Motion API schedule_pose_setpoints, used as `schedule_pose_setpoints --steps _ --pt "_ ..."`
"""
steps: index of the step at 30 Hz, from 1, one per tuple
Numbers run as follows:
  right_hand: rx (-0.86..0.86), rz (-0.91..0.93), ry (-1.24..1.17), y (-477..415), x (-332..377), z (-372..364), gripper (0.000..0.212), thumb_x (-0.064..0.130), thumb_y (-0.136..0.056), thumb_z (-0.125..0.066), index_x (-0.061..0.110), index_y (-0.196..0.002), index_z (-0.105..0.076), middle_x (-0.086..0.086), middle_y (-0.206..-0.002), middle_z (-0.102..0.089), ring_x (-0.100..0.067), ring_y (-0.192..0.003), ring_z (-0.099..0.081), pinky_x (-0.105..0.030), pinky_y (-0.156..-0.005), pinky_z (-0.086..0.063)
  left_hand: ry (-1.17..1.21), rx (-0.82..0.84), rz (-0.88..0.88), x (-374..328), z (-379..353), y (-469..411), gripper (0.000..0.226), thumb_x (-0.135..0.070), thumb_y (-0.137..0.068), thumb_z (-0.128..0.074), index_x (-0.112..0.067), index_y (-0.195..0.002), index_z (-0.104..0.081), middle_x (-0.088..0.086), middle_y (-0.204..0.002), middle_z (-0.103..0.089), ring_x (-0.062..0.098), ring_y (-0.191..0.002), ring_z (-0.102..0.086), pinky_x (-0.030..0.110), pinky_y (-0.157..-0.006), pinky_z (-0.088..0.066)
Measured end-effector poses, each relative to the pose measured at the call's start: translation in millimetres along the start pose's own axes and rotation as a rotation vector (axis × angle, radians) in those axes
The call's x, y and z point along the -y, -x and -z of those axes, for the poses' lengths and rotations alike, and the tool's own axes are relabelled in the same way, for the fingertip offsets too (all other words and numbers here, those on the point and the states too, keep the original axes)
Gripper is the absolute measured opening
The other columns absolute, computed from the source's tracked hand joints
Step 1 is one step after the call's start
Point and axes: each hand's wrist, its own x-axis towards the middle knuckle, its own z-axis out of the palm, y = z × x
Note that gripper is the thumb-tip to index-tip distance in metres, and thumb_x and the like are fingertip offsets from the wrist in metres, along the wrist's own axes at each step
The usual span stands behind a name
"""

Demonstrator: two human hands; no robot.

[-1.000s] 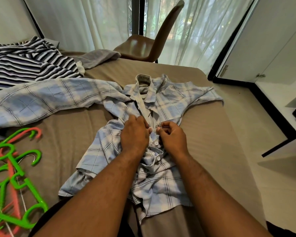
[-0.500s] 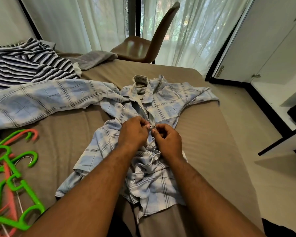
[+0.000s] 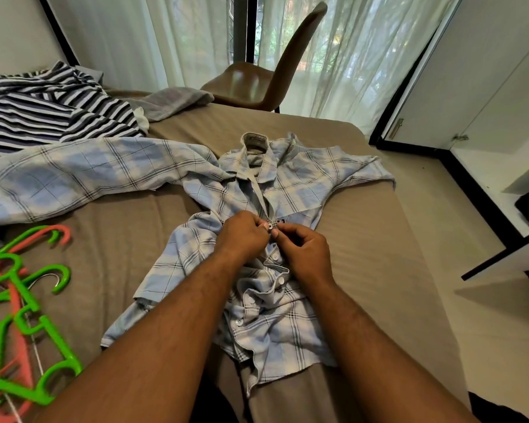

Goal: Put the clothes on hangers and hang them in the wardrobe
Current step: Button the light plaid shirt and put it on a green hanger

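Note:
A light blue plaid shirt [image 3: 300,181] lies front up on the brown bed [image 3: 364,239], collar toward the window, one sleeve stretched out to the left. My left hand [image 3: 242,236] and my right hand [image 3: 304,251] meet at the shirt's button placket in the middle of its front. Both pinch the fabric edges there, fingertips almost touching at a button. Below my hands the placket is bunched, with several white buttons showing. Green and pink plastic hangers [image 3: 16,315] lie in a pile at the bed's left edge.
A dark-and-white striped garment [image 3: 43,111] and a grey cloth [image 3: 171,100] lie at the far left of the bed. A brown chair [image 3: 263,77] stands beyond the bed by the curtained window. White cabinet doors [image 3: 471,96] are at the right.
Both hands have moved a little up the placket toward the collar and come closer together, still pinching the shirt front.

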Motion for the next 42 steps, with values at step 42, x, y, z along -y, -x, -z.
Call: schedule_pose_setpoints --steps 42 --pt "-0.217 0.327 0.534 11 -4 -18 0.005 0.015 -0.096 -0.064 0.01 -0.095 -0.065 -0.002 -0.088 -0.064 -0.014 -0.079 -0.055 -0.026 -0.068 -0.042 -0.194 -0.116 -0.032 -6 -17 8 0.028 -0.036 -0.097 -0.06 -0.015 -0.083 -0.073 0.005 -0.078 -0.071 0.022 -0.073 -0.068 0.04 -0.069 -0.06"
